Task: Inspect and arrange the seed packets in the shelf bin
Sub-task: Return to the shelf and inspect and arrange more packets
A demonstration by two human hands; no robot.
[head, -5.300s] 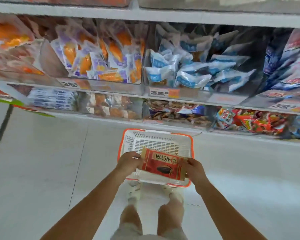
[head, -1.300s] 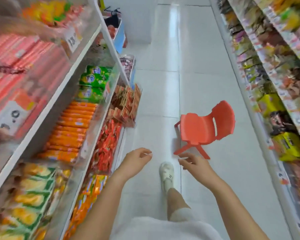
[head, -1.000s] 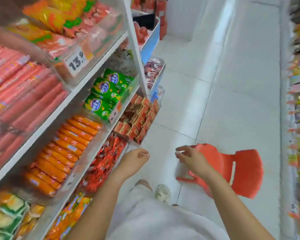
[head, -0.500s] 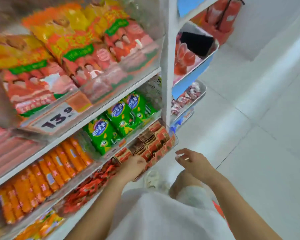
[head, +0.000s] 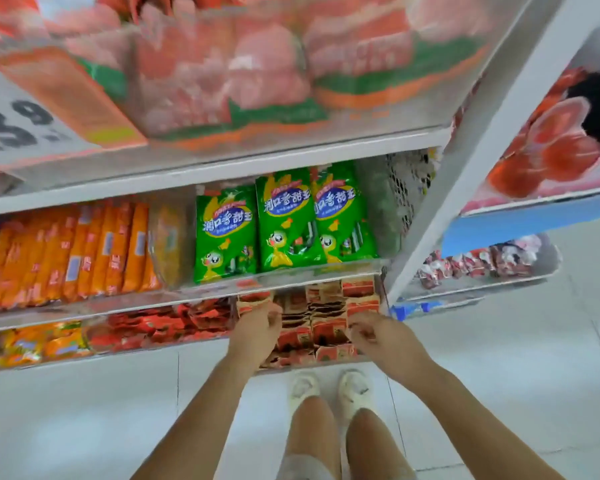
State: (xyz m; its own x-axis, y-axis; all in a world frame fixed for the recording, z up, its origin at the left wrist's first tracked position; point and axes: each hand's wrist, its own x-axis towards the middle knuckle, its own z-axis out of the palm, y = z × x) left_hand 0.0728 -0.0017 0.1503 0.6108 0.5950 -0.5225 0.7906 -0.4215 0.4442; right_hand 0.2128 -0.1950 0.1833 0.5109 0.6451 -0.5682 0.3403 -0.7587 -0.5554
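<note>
Packets (head: pixel 321 329) of seeds, red and tan, stand in rows in a clear shelf bin (head: pixel 326 364) at the right end of the lowest visible shelf, just beside the white upright post (head: pixel 471 161). Both hands reach into this bin from the near side. The left hand (head: pixel 257 329) lies over the left rows, its fingers curled down among the packet tops; blur keeps me from telling whether it actually pinches one. The right hand (head: pixel 378 336) sits at the right side of the bin with fingers bent over the packets there, and again I cannot tell if anything is gripped.

Left of the bin on the same shelf lie crumpled red wrappers (head: pixel 167 323), and farther left some orange-yellow bags (head: pixel 32 342). One shelf up, three green bags (head: pixel 284 223) with a cartoon duck stand upright side by side; to their left is a row of orange sticks (head: pixel 73 251). Higher still, blurred pink and orange packs (head: pixel 257 71) sit behind a clear front, with a white price tag (head: pixel 18 126) at far left.

Right of the post, a blue-edged shelf (head: pixel 530 223) carries red items, and below it a tray holds small red and white packets (head: pixel 478 263). Near the bottom, two feet in white slippers (head: pixel 329 388) stand on pale floor tiles (head: pixel 84 417).
</note>
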